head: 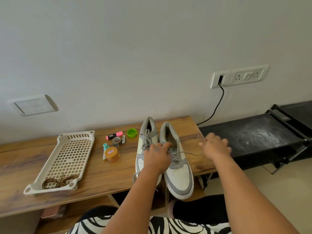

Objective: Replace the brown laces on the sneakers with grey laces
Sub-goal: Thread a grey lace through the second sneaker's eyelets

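grey laces (146,139) already run through both sneakers, which stand side by side near the right end of the wooden bench (94,176), heels toward the wall and toes at the front edge. the brown laces (59,181) lie coiled in the near end of the perforated tray (49,176) toward the left end of the bench, so the swap itself looks close to done.

the left hand (157,159) rests over the two shoes where they meet, fingers curled down onto the tongue area of the right sneaker (177,159); whether it actually pinches a lace there i cannot tell. the right hand (215,146) is blurred, apart from the shoe, near the right edge of the bench, fingers loosely spread and gripping nothing that shows — a lace end (190,153) trails from the right sneaker toward it across the wood.

the left sneaker (145,146) carries a tied bow; the right one does not look tied.

risks, as i judge them:
- the right sneaker's toe overhangs the front edge of the bench — a sideways tug on the loose lace could drag or tip it off.
- pulling one end hard could leave the ends uneven, or draw it back through an eyelet.
- a sweeping right hand may miss the thin lace end.
- the small clutter mid-bench — highlighter (114,135), green cap (132,132), jar (112,154) — sits near enough to be knocked if the shoes are shoved left.
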Demonstrator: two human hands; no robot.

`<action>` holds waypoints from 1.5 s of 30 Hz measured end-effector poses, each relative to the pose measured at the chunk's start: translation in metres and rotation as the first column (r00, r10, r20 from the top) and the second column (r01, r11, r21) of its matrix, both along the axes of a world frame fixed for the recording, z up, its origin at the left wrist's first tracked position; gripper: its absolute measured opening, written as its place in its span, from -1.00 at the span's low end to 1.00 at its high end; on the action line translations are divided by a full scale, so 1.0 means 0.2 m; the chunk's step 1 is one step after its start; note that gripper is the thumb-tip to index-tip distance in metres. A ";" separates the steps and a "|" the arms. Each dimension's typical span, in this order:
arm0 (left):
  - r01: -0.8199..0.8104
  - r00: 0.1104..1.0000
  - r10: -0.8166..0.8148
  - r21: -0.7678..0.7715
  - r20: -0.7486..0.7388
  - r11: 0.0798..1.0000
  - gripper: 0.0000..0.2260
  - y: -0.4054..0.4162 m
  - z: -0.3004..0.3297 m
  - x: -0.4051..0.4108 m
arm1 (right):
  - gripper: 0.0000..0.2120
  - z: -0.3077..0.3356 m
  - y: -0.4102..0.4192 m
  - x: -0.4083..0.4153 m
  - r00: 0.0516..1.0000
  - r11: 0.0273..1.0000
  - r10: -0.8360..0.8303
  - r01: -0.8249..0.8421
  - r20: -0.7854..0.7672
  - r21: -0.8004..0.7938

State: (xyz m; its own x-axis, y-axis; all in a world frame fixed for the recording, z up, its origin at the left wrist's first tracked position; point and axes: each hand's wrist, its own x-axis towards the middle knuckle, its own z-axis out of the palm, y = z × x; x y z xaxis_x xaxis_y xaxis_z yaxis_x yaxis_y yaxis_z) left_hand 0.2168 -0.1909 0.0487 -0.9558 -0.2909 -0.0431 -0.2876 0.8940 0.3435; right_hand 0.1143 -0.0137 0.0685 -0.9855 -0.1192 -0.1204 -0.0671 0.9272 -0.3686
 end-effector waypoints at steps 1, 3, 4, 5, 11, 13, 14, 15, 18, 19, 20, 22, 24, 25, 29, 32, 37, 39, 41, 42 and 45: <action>0.003 1.000 -0.003 -0.008 0.000 1.000 -0.69 0.01 -0.01 0.00 | -0.62 -0.01 -0.05 0.02 0.990 0.990 0.120 -0.114 0.071 -0.083; 0.013 1.000 -0.013 -0.017 0.000 1.000 -0.67 0.02 -0.03 0.00 | -0.67 -0.04 -0.14 0.07 0.921 0.938 0.319 -0.272 0.225 -0.215; 0.016 1.000 -0.016 -0.016 -0.003 1.000 -0.67 0.02 -0.03 0.00 | -0.71 -0.05 -0.17 0.09 0.898 0.922 0.360 -0.300 0.254 -0.246; 0.016 1.000 -0.016 -0.012 -0.004 1.000 -0.66 0.02 -0.04 0.00 | -0.76 -0.06 -0.18 0.10 0.892 0.916 0.371 -0.308 0.257 -0.256; 0.022 1.000 -0.023 0.040 0.019 0.999 -0.66 0.02 -0.04 -0.01 | -0.93 -0.06 -0.16 0.08 0.896 0.901 0.373 -0.288 0.242 -0.324; 0.023 1.000 -0.024 0.025 0.017 0.999 -0.67 0.01 -0.04 -0.01 | -0.89 -0.02 -0.12 0.06 0.913 0.915 0.350 -0.286 0.207 -0.284; 0.028 0.999 -0.028 0.013 0.015 1.000 -0.68 0.00 -0.03 -0.01 | -0.87 0.00 -0.10 0.05 0.925 0.924 0.332 -0.279 0.187 -0.263; 0.035 0.999 -0.035 0.002 0.016 0.999 -0.69 0.00 -0.03 -0.01 | -0.85 0.01 -0.08 0.03 0.935 0.932 0.312 -0.266 0.171 -0.248; 0.042 0.999 -0.041 -0.037 0.019 0.998 -0.70 0.00 -0.03 -0.01 | -0.84 0.00 -0.05 0.02 0.944 0.942 0.294 -0.260 0.147 -0.214; 0.036 0.999 -0.035 -0.044 0.016 0.998 -0.70 0.00 -0.03 -0.01 | -0.83 0.00 -0.05 0.03 0.941 0.936 0.302 -0.262 0.156 -0.234; 0.027 1.000 -0.027 -0.045 0.008 0.999 -0.69 0.01 -0.03 -0.01 | -0.82 0.00 -0.06 0.03 0.934 0.927 0.305 -0.246 0.186 -0.283; 0.016 1.000 -0.017 -0.054 -0.018 0.998 -0.67 0.03 -0.04 -0.02 | -0.71 -0.01 -0.08 0.05 0.913 0.902 0.288 -0.157 0.290 -0.401; 0.030 0.999 -0.034 -0.083 -0.041 0.996 -0.67 0.05 -0.04 -0.03 | -0.69 -0.03 -0.11 0.07 0.899 0.894 0.275 -0.110 0.339 -0.434; 0.044 0.998 -0.048 -0.092 -0.047 0.995 -0.67 0.06 -0.04 -0.04 | -0.71 -0.03 -0.11 0.07 0.900 0.901 0.276 -0.120 0.337 -0.417; 0.042 0.998 -0.046 -0.071 -0.047 0.997 -0.70 0.08 -0.04 -0.06 | -0.78 -0.06 -0.13 0.07 0.902 0.919 0.276 -0.146 0.333 -0.366; 0.032 0.998 -0.037 -0.116 -0.043 0.993 -0.70 0.07 -0.04 -0.09 | -0.87 -0.07 -0.13 0.07 0.904 0.896 0.297 -0.154 0.306 -0.415; -0.034 0.997 0.044 -0.165 0.061 0.986 -0.73 0.12 -0.03 -0.10 | -0.96 -0.05 -0.14 0.07 0.916 0.900 0.360 -0.291 0.176 -0.324; -0.035 0.989 0.041 -0.048 0.139 0.998 -0.73 0.12 -0.04 -0.10 | -0.93 -0.05 -0.16 0.07 0.923 0.897 0.363 -0.308 0.131 -0.317; -0.035 0.984 0.019 0.090 0.176 0.995 -0.73 0.09 -0.05 -0.11 | -0.94 -0.05 -0.16 0.07 0.925 0.894 0.362 -0.311 0.111 -0.322; -0.033 0.984 0.010 0.123 0.180 0.992 -0.73 0.08 -0.05 -0.11 | -0.96 -0.05 -0.16 0.07 0.925 0.894 0.364 -0.313 0.111 -0.321; -0.070 0.994 0.055 0.155 0.097 0.985 -0.78 0.08 -0.08 -0.09 | -0.96 -0.05 -0.16 0.06 0.920 0.888 0.370 -0.310 0.128 -0.340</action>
State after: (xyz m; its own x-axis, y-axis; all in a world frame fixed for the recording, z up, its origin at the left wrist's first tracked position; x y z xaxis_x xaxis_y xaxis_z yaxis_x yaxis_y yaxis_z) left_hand 0.1992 -0.1745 0.0331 -0.9258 -0.3325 -0.1799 -0.3781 0.8098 0.4487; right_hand 0.1272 -0.0459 0.0587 -0.8409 -0.5038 -0.1977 -0.2612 0.6977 -0.6671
